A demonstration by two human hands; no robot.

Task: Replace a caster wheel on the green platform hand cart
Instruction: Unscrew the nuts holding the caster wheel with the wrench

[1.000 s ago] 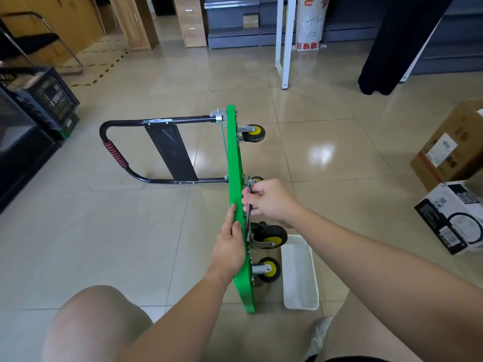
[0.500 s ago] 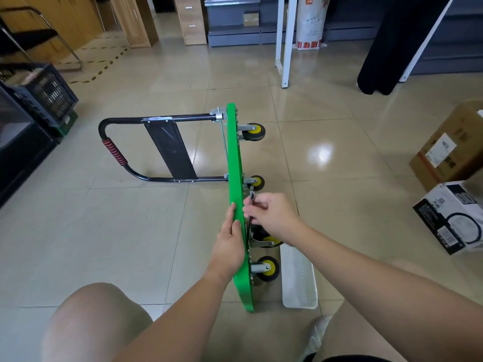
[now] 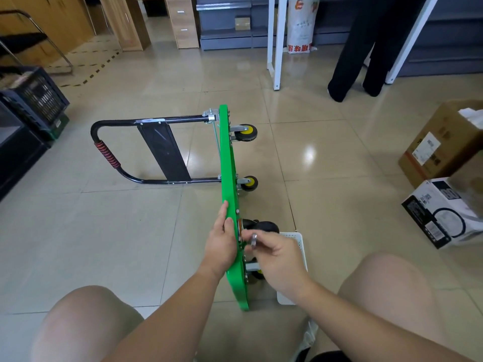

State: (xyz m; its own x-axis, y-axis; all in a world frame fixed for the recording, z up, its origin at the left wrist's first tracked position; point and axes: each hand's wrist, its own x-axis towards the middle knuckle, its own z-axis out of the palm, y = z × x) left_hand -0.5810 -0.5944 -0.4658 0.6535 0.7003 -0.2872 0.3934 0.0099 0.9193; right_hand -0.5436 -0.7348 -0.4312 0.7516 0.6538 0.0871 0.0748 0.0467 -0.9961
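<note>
The green platform cart [image 3: 228, 178] stands on its side edge on the tiled floor, its black handle [image 3: 109, 152] folded out to the left. Yellow-hubbed caster wheels [image 3: 245, 132] stick out to the right of the deck. My left hand [image 3: 220, 242] grips the deck's near upper edge, fingers flat along it. My right hand [image 3: 277, 259] pinches a small metal wrench [image 3: 253, 240] next to the near black caster [image 3: 264, 227]. The lowest caster is mostly hidden behind my right hand.
A white plastic basket [image 3: 300, 257] lies on the floor right of the cart. Cardboard boxes [image 3: 441, 152] and a white printed box [image 3: 444, 212] sit at right. A black crate [image 3: 36, 97] stands left. A person's black-trousered legs [image 3: 358, 53] are by a white table frame.
My right hand has come down the deck from the middle caster bracket to the near caster, holding the metal tool. My view has dipped and my knees now show.
</note>
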